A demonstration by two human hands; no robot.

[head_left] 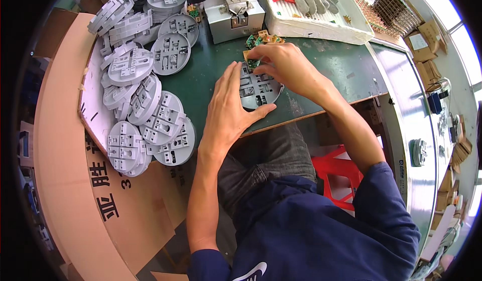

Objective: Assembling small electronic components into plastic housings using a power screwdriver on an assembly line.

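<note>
Grey disc (261,86), one, between two hands (227,103) (288,62).

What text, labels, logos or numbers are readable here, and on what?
Locations only, wording not copied:
Cardboard sheet, lower left: large black characters and a numeral, legible.
Silver metal box: dark and red print along the top, partly legible; front marking small.
Navy shirt: white curved logo with lettering, cut off by the frame.
Carton, upper right: pale label, too small to read.
Round grey base: nothing readable.
</note>
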